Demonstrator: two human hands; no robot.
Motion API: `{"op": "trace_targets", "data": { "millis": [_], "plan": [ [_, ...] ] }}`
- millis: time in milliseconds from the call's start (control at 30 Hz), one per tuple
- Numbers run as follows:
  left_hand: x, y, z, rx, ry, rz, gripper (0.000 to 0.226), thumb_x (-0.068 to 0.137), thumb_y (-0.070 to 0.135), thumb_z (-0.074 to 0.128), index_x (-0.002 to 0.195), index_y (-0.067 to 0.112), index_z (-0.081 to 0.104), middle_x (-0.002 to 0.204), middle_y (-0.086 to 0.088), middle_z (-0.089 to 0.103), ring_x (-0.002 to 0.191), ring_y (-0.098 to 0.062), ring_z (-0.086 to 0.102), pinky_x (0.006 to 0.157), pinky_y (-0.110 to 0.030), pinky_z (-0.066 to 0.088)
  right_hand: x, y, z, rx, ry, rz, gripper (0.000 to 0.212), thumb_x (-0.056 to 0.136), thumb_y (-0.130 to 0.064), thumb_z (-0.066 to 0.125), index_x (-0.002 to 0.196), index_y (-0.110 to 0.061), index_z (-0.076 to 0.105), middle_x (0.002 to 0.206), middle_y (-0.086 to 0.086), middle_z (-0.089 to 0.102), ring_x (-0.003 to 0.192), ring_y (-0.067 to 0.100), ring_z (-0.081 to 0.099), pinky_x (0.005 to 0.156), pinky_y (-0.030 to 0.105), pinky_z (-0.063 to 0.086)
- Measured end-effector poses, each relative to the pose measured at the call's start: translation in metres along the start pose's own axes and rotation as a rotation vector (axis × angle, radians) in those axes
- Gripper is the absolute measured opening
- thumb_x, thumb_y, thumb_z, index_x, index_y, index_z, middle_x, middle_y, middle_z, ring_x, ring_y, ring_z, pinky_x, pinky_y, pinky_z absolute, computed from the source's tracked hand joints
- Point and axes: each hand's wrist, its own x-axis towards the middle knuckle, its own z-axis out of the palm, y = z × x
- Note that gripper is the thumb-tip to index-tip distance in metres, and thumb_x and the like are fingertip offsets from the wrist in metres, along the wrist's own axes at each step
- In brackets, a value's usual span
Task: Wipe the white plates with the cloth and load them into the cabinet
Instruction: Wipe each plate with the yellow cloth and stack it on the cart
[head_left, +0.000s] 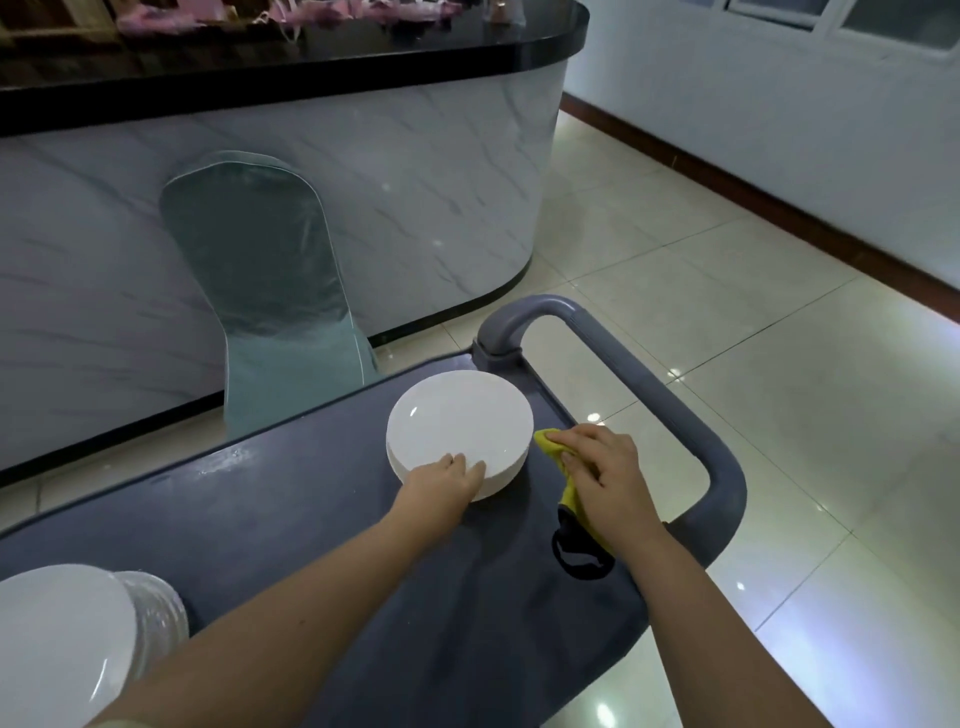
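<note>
Left hand (451, 479) on plate stack (460, 434), right hand (602, 475) w/ yellow cloth (551, 441) (no legible text)

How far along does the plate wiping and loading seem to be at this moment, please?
Nothing looks finished: no cabinet is in view. In hand: the left hand steadies the stack of white plates on the grey cart, the right hand presses the yellow cloth beside it. Left: that stack and a second plate stack.

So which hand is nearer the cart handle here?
Right. The right hand presses the yellow cloth on the cart top, close beside the grey handle. The left hand rests on the plate stack, farther from it.
</note>
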Motion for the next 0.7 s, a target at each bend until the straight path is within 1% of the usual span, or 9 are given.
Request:
{"op": "trace_targets", "data": {
  "millis": [67,133,167,233,300,367,467,567,700],
  "plan": [
    [-0.005,0.004,0.005,-0.01,-0.007,0.043,0.064,0.065,-0.001,0.078,0.126,0.001,0.061,0.11,-0.024,0.066,0.099,-0.035,0.067,0.066,-0.037,0.058,-0.005,0.003,0.002,-0.004,-0.013,0.02,0.035,0.097,-0.012,0.055,0.11,-0.045,0.062,0.11,-0.024,0.052,0.107,-0.007,0.035,0.089,-0.001,0.027],
    [-0.009,0.005,0.011,0.015,0.007,0.035,0.065,0.059,0.0,0.081,0.123,0.004,0.065,0.11,-0.022,0.068,0.098,-0.034,0.068,0.061,-0.035,0.057,-0.01,0.006,0.005,-0.017,-0.025,0.034,0.033,0.097,-0.012,0.055,0.11,-0.041,0.064,0.109,-0.025,0.051,0.107,-0.01,0.033,0.088,-0.001,0.026],
    [-0.01,0.005,0.014,0.007,-0.016,0.019,0.067,0.065,0.002,0.078,0.129,0.006,0.06,0.12,-0.022,0.064,0.107,-0.033,0.065,0.067,-0.035,0.056,-0.012,0.007,0.006,-0.021,-0.034,0.036,0.032,0.097,-0.013,0.055,0.11,-0.041,0.065,0.109,-0.025,0.051,0.108,-0.011,0.033,0.088,-0.001,0.026],
    [-0.012,0.001,0.021,-0.04,-0.12,-0.013,0.062,0.084,0.001,0.058,0.143,0.009,0.041,0.141,-0.018,0.047,0.128,-0.032,0.047,0.085,-0.042,0.051,-0.015,0.008,0.009,-0.021,-0.054,0.038,0.031,0.097,-0.014,0.055,0.11,-0.04,0.066,0.11,-0.021,0.053,0.108,-0.009,0.034,0.088,-0.001,0.027],
    [-0.014,-0.003,0.021,-0.083,-0.171,-0.033,0.043,0.092,0.006,0.047,0.134,0.015,0.047,0.132,-0.009,0.051,0.123,-0.029,0.047,0.082,-0.043,0.05,-0.015,0.004,0.014,-0.025,-0.072,0.031,0.03,0.097,-0.014,0.055,0.112,-0.035,0.069,0.111,-0.017,0.055,0.107,-0.002,0.037,0.088,0.0,0.026],
    [-0.02,-0.009,0.011,-0.137,-0.089,-0.134,0.025,0.099,0.025,0.043,0.117,0.019,0.057,0.115,-0.003,0.061,0.109,-0.026,0.056,0.076,-0.039,0.05,-0.011,-0.006,0.023,-0.034,-0.08,-0.013,0.03,0.095,-0.013,0.057,0.113,-0.033,0.07,0.109,-0.018,0.055,0.105,0.007,0.039,0.089,0.001,0.026],
    [-0.041,-0.029,-0.01,-0.275,0.149,-0.332,0.029,0.098,0.043,0.047,0.105,0.022,0.066,0.1,0.0,0.067,0.095,-0.024,0.061,0.07,-0.034,0.046,-0.002,-0.036,0.044,-0.039,-0.103,-0.166,0.027,0.094,-0.013,0.061,0.113,-0.029,0.071,0.108,-0.013,0.058,0.102,0.011,0.039,0.09,0.006,0.028],
    [-0.084,-0.053,-0.03,-0.416,0.434,-0.54,0.018,0.092,0.032,0.062,0.094,0.016,0.069,0.091,-0.005,0.065,0.091,-0.027,0.058,0.068,-0.037,0.05,0.006,-0.076,0.073,-0.036,-0.156,-0.361,0.025,0.093,-0.011,0.062,0.113,-0.021,0.072,0.11,-0.003,0.062,0.099,0.019,0.044,0.09,0.018,0.034],
    [-0.164,-0.076,-0.038,-0.53,0.613,-0.914,0.01,0.086,0.021,0.068,0.095,0.016,0.069,0.092,-0.006,0.064,0.089,-0.023,0.058,0.076,-0.036,0.048,0.004,-0.122,0.118,-0.044,-0.252,-0.619,0.027,0.09,-0.007,0.062,0.113,-0.016,0.072,0.109,0.005,0.065,0.091,0.032,0.052,0.086,0.033,0.038]
  ]
}}
